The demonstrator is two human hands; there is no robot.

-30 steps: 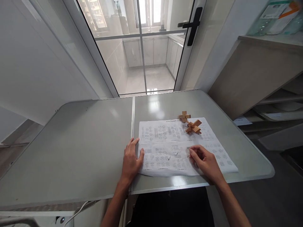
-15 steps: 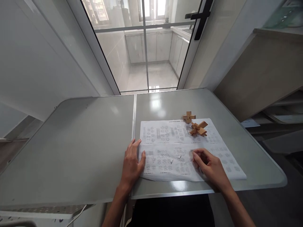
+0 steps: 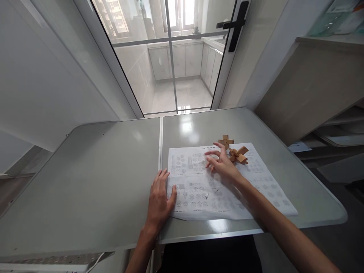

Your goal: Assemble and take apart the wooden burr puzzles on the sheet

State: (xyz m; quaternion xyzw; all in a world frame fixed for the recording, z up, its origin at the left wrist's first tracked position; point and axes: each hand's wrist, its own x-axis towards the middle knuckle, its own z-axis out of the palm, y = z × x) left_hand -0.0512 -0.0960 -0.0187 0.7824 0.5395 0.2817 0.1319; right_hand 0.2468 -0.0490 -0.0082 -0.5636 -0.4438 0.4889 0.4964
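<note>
Printed sheet (image 3: 196,180) lies on table (image 3: 113,182); wooden puzzle (image 3: 239,155) on it at one o'clock, second puzzle (image 3: 228,141) at twelve, far edge. Right hand (image 3: 223,163) over sheet, fingers apart, nothing gripped; knuckles should clear puzzles. Left hand (image 3: 159,199), nine o'clock, thumb apart, empty; light pressure should steady sheet.

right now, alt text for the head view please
The open right hand is over a printed sheet, near two crossed wooden pieces; the open left hand rests at the sheet's left edge on a table, before a glass door.
</note>
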